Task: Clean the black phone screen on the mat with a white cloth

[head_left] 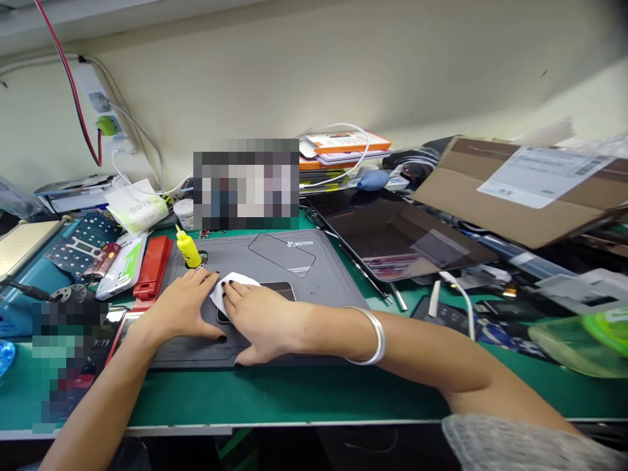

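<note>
A dark phone (282, 289) lies flat on a grey work mat (314, 261) on the green bench. My right hand (260, 320) lies over the phone's near end, fingers pressed down on a small white cloth (235, 282) that covers part of the screen. My left hand (184, 304) rests flat on the mat just left of the phone, fingers stretched toward the cloth, thumb by the phone's edge. A silver bangle (375, 333) circles my right wrist.
A yellow squeeze bottle (188, 248) stands at the mat's far left corner beside a red case (152, 268). A dark tablet (397, 239) and a cardboard box (515, 190) fill the right. Another phone (105, 340) lies near left. Cables and a white charger lead (456, 294) lie right of the mat.
</note>
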Demonstrator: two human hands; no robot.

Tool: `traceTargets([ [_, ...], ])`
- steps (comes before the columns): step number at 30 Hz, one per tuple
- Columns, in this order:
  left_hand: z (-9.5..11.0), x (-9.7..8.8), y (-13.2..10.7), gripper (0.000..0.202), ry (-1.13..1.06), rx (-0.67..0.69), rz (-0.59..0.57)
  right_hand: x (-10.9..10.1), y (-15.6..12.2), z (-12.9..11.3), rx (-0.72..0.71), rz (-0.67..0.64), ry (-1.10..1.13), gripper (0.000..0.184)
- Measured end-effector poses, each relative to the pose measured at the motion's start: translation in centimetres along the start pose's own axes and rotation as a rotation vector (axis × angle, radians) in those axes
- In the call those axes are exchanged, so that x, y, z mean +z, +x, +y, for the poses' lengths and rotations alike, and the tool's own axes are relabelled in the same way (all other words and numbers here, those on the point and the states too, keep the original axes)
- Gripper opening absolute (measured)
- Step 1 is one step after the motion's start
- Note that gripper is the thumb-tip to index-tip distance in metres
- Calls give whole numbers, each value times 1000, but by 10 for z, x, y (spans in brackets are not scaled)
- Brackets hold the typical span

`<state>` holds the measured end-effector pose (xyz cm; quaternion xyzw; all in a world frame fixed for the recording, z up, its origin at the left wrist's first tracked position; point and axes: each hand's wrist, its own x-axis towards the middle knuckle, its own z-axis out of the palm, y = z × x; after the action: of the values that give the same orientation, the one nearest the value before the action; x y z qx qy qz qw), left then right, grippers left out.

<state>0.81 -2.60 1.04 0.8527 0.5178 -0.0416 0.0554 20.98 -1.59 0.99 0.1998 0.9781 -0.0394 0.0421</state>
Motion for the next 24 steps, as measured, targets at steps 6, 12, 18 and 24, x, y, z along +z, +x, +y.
traceTargets([
  [6, 0, 2, 0, 93, 5, 20, 16, 24, -28, 15, -133, 98, 111, 96],
  [12, 1, -1, 1, 90, 0, 14, 0, 28, -25, 23, -233, 135, 189, 90],
  [18, -1, 2, 1, 95, 27, 19, -4, 40, -39, 19, -116, 157, 231, 94],
  [24, -2, 5, 3, 91, 52, 23, 6, 49, -36, 20, -179, 179, 231, 89],
])
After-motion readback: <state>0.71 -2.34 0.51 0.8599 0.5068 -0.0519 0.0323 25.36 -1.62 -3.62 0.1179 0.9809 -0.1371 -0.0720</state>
